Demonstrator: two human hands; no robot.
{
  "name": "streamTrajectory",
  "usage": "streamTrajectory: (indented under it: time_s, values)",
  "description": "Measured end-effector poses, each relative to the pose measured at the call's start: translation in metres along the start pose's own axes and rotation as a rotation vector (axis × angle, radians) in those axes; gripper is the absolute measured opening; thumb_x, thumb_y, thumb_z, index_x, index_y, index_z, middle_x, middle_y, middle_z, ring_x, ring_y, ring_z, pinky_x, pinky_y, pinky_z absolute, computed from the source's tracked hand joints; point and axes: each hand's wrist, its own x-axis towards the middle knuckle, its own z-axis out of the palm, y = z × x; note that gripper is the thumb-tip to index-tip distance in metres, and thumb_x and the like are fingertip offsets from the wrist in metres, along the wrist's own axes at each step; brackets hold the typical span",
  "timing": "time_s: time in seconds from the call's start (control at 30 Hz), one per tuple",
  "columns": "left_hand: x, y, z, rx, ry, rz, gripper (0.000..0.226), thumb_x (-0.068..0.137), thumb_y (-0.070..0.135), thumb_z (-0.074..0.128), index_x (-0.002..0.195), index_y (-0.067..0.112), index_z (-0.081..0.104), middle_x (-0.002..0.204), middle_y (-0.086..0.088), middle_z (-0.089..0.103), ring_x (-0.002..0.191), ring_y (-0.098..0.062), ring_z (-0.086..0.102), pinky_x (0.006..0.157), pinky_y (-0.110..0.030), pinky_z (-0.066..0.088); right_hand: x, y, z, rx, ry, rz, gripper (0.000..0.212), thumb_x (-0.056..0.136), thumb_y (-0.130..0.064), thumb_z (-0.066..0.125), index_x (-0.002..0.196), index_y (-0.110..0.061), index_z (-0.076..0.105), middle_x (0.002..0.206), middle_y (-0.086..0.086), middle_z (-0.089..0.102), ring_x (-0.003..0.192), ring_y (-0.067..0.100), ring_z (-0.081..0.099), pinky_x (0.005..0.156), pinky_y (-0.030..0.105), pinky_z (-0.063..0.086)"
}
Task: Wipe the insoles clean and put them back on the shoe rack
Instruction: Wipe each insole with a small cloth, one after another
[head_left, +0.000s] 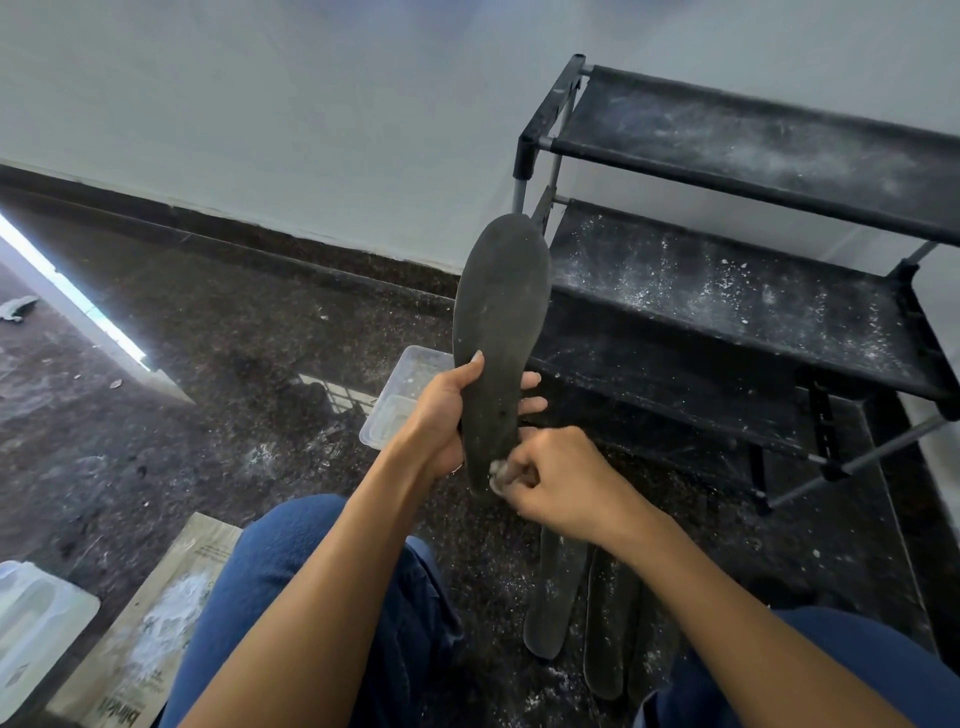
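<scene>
Your left hand (441, 415) grips one insole (498, 332) upright, centre frame; right hand (561, 475) pinches a wipe (497, 475) against it. Two insoles (550, 597) lie lower right.

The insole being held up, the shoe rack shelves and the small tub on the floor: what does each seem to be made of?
Insole: probably foam or felt-like fabric, dark grey and matte, with no shine.
Shoe rack: shelves look like black fabric stretched between grey metal-looking tubes with black plastic-looking joints, dusted with white powder.
Tub: translucent plastic, slightly glossy, the floor showing through.
</scene>
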Motion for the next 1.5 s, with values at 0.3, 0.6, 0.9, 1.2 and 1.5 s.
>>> streamTrajectory:
  time_s: [0.3, 0.6, 0.9, 1.2, 1.5]
  values:
    - [0.002, 0.000, -0.002, -0.004, -0.009, 0.029, 0.069, 0.103, 0.035, 0.024, 0.069, 0.009, 0.079, 0.084, -0.011, 0.074, 0.086, -0.025, 0.066, 0.088, -0.044, 0.048, 0.000, -0.003, 0.002, -0.041, 0.193, -0.008, 0.014, 0.083, -0.014, 0.065, 0.096, -0.013, 0.071, 0.106, -0.002, 0.064, 0.094, 0.015, 0.062, 0.082, 0.028, 0.050]
    - [0.006, -0.001, -0.003, 0.062, 0.051, 0.045, 0.070, 0.103, 0.036, 0.024, 0.068, 0.011, 0.079, 0.081, -0.009, 0.074, 0.080, -0.024, 0.065, 0.082, -0.038, 0.050, 0.003, -0.006, -0.001, 0.075, 0.370, 0.005, 0.020, 0.080, -0.012, 0.063, 0.099, -0.015, 0.067, 0.097, -0.004, 0.061, 0.086, 0.009, 0.058, 0.076, 0.022, 0.046]
    - [0.010, -0.002, -0.007, 0.059, 0.102, 0.072, 0.064, 0.103, 0.036, 0.026, 0.077, 0.005, 0.075, 0.085, -0.010, 0.073, 0.086, -0.028, 0.064, 0.083, -0.045, 0.047, -0.001, -0.006, 0.004, 0.094, -0.024, 0.091, 0.014, 0.077, -0.028, 0.066, 0.072, -0.018, 0.073, 0.068, -0.006, 0.067, 0.065, 0.009, 0.064, 0.063, 0.022, 0.052]
    - [0.006, -0.004, 0.000, 0.111, 0.101, -0.010, 0.041, 0.098, 0.031, 0.042, 0.082, 0.007, 0.071, 0.072, -0.008, 0.067, 0.060, -0.016, 0.065, 0.059, -0.027, 0.054, 0.009, -0.003, -0.001, -0.062, 0.497, -0.152, 0.020, 0.083, -0.004, 0.063, 0.102, -0.004, 0.069, 0.104, 0.004, 0.063, 0.096, 0.018, 0.060, 0.084, 0.025, 0.047]
    - [0.009, -0.006, -0.004, 0.064, 0.049, -0.030, 0.068, 0.101, 0.042, 0.026, 0.077, 0.005, 0.078, 0.089, -0.012, 0.073, 0.076, -0.022, 0.069, 0.075, -0.035, 0.055, 0.000, -0.006, -0.015, 0.083, -0.003, 0.078, 0.016, 0.077, -0.022, 0.063, 0.070, -0.013, 0.075, 0.065, -0.010, 0.064, 0.070, 0.010, 0.065, 0.065, 0.018, 0.049]
